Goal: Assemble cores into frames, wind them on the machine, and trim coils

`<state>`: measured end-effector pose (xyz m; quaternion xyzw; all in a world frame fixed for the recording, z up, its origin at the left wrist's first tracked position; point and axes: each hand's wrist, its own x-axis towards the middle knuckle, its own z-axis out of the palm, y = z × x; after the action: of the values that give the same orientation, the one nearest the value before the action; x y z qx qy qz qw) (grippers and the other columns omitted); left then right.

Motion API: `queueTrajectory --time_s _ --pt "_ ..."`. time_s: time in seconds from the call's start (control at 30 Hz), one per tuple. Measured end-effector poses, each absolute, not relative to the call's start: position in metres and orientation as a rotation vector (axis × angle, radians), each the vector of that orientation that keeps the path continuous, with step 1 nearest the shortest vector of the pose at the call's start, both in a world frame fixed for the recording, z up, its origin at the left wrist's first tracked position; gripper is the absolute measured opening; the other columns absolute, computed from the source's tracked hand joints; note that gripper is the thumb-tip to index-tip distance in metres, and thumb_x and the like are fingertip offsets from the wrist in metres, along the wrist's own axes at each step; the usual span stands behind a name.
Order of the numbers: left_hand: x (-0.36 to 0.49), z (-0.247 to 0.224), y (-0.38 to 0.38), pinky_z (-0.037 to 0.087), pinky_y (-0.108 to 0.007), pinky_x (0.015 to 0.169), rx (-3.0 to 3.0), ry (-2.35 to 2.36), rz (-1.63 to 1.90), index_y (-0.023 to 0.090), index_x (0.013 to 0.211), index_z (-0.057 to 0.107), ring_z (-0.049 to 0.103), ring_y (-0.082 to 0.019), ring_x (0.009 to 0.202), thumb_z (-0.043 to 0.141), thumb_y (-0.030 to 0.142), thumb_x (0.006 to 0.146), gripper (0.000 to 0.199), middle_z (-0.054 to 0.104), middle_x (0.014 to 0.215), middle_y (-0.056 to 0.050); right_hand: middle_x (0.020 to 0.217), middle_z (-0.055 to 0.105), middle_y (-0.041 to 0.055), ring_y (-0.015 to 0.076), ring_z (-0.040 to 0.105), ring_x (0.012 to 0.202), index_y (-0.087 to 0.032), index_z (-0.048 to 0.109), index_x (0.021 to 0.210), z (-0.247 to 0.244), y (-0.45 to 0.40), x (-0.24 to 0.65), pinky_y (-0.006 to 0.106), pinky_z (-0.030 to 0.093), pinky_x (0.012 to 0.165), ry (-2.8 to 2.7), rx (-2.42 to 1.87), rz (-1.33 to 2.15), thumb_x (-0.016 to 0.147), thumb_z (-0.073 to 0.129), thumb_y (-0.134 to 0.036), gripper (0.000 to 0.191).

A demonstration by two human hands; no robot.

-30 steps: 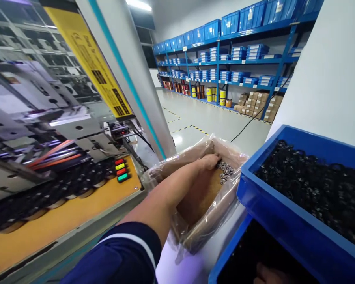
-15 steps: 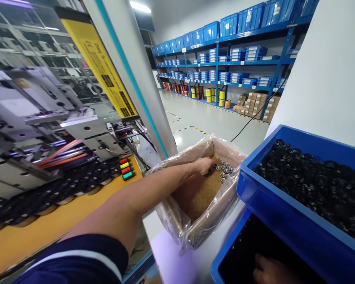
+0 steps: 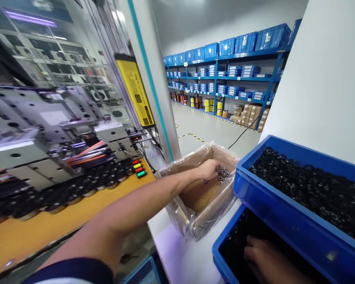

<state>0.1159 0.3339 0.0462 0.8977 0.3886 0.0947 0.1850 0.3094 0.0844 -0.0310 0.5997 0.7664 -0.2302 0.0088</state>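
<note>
My left hand (image 3: 209, 169) reaches into a cardboard box (image 3: 192, 215) lined with clear plastic. Its fingers are curled and closed beside a heap of small shiny metal parts (image 3: 224, 174); what they hold is hidden. One loose part lies just below the hand. Low on the right, my right hand (image 3: 258, 252) is inside the lower blue bin (image 3: 221, 240), among dark contents in shadow. The fingers there are bent together, and I cannot make out anything between them. Above it, an upper blue bin (image 3: 254, 195) holds many small black parts (image 3: 301, 185).
At left, a machine with metal blocks (image 3: 44, 169) stands over an orange bench (image 3: 77, 213) lined with black round pieces (image 3: 91, 185). Coloured buttons (image 3: 139, 169) sit near a grey post (image 3: 162, 118). A white panel (image 3: 322, 90) rises at right, shelving (image 3: 242, 79) behind.
My left hand has moved slightly right and closer over the metal parts. The right hand has shifted a little left and up within the lower bin. The camera view has turned left.
</note>
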Motion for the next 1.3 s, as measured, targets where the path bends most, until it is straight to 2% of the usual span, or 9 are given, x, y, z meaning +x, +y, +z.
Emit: queueTrajectory --time_s 0.13,0.27,0.37,0.5,0.63,0.77,0.87,0.97,1.3 --pt "0.082 0.088 0.261 0.053 -0.029 0.073 2.342 1.009 0.605 0.015 0.112 0.065 0.064 -0.015 0.08 0.062 0.019 0.086 0.026 0.069 0.091 -0.004 0.101 0.07 0.0058 0.019 0.066 0.1 -0.02 0.071 0.092 -0.021 0.08 0.308 0.026 0.047 0.087 2.477 1.873 -0.591 0.081 0.051 -0.007 0.026" --pt "0.046 0.107 0.175 0.042 -0.023 0.054 2.144 0.902 0.826 0.012 0.11 0.065 0.052 -0.01 0.054 0.057 0.021 0.085 0.028 0.056 0.062 0.003 0.089 0.071 0.0044 0.0196 0.066 0.086 -0.018 0.069 0.081 -0.017 0.077 0.304 0.027 0.047 0.076 2.579 1.917 -0.374 0.075 0.057 -0.006 0.018" --pt "0.023 0.106 0.13 0.034 -0.02 0.051 1.652 0.743 0.953 0.014 0.103 0.068 0.042 -0.006 0.05 0.076 0.026 0.071 0.035 0.049 0.056 0.007 0.082 0.071 0.0042 0.0197 0.066 0.078 -0.017 0.068 0.074 -0.014 0.079 0.297 0.026 0.047 0.07 2.722 1.945 -0.246 0.068 0.06 -0.003 0.017" --pt "0.001 0.1 0.088 0.037 -0.018 0.052 1.419 0.69 1.021 0.015 0.096 0.071 0.045 -0.005 0.052 0.089 0.025 0.058 0.043 0.058 0.061 0.004 0.074 0.068 0.0048 0.018 0.065 0.071 -0.015 0.065 0.068 0.01 0.077 0.287 0.026 0.047 0.067 2.984 1.899 -0.185 0.072 0.055 -0.002 0.018" --pt "-0.005 0.088 0.054 0.049 -0.021 0.062 1.362 0.668 1.041 0.015 0.095 0.074 0.062 -0.009 0.064 0.088 0.02 0.06 0.038 0.074 0.081 -0.004 0.085 0.067 0.0074 0.0174 0.063 0.078 -0.015 0.065 0.092 0.06 0.065 0.262 0.03 0.05 0.076 3.273 1.804 -0.181 0.093 0.045 -0.017 0.02" --pt "-0.003 0.07 0.03 0.055 -0.022 0.072 1.23 0.619 1.076 0.017 0.095 0.075 0.071 -0.014 0.075 0.088 0.016 0.061 0.036 0.078 0.085 -0.005 0.092 0.067 0.0068 0.016 0.063 0.084 -0.018 0.061 0.101 0.097 0.036 0.219 0.029 0.053 0.077 3.671 1.398 -0.285 0.093 0.053 -0.019 0.011" --pt "-0.003 0.055 0.015 0.057 -0.022 0.071 1.076 0.588 1.073 0.018 0.094 0.075 0.072 -0.014 0.073 0.089 0.017 0.06 0.037 0.078 0.081 -0.003 0.093 0.064 0.0068 0.0149 0.063 0.085 -0.018 0.06 0.107 0.095 0.015 0.195 0.028 0.054 0.073 3.88 1.053 -0.499 0.092 0.055 -0.011 0.017" --pt "-0.005 0.044 0.004 0.056 -0.02 0.069 0.971 0.581 1.051 0.017 0.094 0.076 0.072 -0.012 0.069 0.091 0.019 0.057 0.04 0.078 0.077 -0.002 0.094 0.061 0.0067 0.0144 0.061 0.085 -0.018 0.061 0.108 0.08 0.006 0.186 0.027 0.054 0.072 3.861 1.007 -0.628 0.091 0.055 -0.01 0.019" --pt "-0.011 0.031 -0.017 0.056 -0.018 0.073 0.949 0.573 1.171 0.018 0.093 0.077 0.073 -0.011 0.073 0.09 0.016 0.059 0.037 0.079 0.079 -0.002 0.108 0.06 0.0122 0.0196 0.062 0.1 -0.016 0.051 0.128 0.072 -0.003 0.183 0.034 0.057 0.083 3.849 0.776 -0.448 0.087 0.059 -0.009 0.042"
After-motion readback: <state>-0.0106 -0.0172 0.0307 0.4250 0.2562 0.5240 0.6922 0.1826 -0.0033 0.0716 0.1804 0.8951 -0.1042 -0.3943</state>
